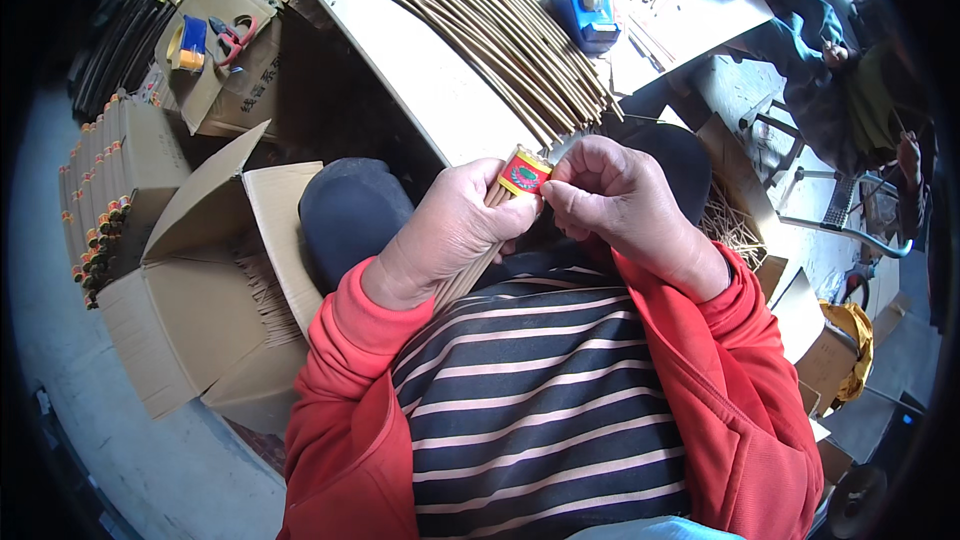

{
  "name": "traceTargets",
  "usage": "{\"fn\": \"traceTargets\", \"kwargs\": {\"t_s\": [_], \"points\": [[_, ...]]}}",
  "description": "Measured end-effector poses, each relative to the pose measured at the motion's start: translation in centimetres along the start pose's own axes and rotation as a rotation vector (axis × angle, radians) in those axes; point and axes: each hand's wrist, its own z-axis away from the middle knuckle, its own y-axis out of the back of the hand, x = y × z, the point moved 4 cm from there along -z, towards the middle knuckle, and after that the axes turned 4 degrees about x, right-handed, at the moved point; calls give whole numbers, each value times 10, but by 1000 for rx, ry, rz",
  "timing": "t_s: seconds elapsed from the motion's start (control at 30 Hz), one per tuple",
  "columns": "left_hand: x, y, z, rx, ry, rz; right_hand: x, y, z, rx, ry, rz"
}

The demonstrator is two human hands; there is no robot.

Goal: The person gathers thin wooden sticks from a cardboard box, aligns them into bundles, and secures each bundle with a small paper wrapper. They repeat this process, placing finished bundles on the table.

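My left hand [455, 210] is wrapped round a bundle of thin brown sticks [462, 282], held slanting in front of my striped shirt. Round the bundle's upper end runs a red paper label [525, 172] with yellow edges and a green emblem. My right hand [625, 190] is closed, thumb and fingers pinched together at the label's right edge. Whatever lies between those fingertips is hidden. Just beyond my hands, many loose long brown sticks [490, 30] lie side by side on the white table [400, 65].
A blue tape dispenser [588, 15] stands right of the loose sticks. At left, an open cardboard box [180, 315] contains sticks; labelled bundles [95, 195] are stacked beyond. Red-handled scissors [233, 40] lie on another box [235, 95]. A person [810, 30] is at the far right.
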Motion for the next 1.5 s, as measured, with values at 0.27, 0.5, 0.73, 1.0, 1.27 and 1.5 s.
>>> {"fn": "traceTargets", "kwargs": {"t_s": [0.27, 0.5, 0.73, 1.0, 1.27, 1.5], "points": [[0, 2, -2, 14, -1, 4, -3, 2, -4, 49, -1, 154], [0, 5, -1, -67, 64, 127, -2, 9, -8, 5, 208, 197], [-6, 5, -7, -272, 99, 330, 6, 9, -14, -50, 482, 154], [-12, 1, -9, -448, 171, 513, 12, 11, -19, -99, 591, 127], [-17, -1, -9, -543, 166, 561, 6, 12, -15, -91, 688, 288], [-15, -8, -4, -622, 193, 578, -2, 11, -6, -191, 704, 160]]}}
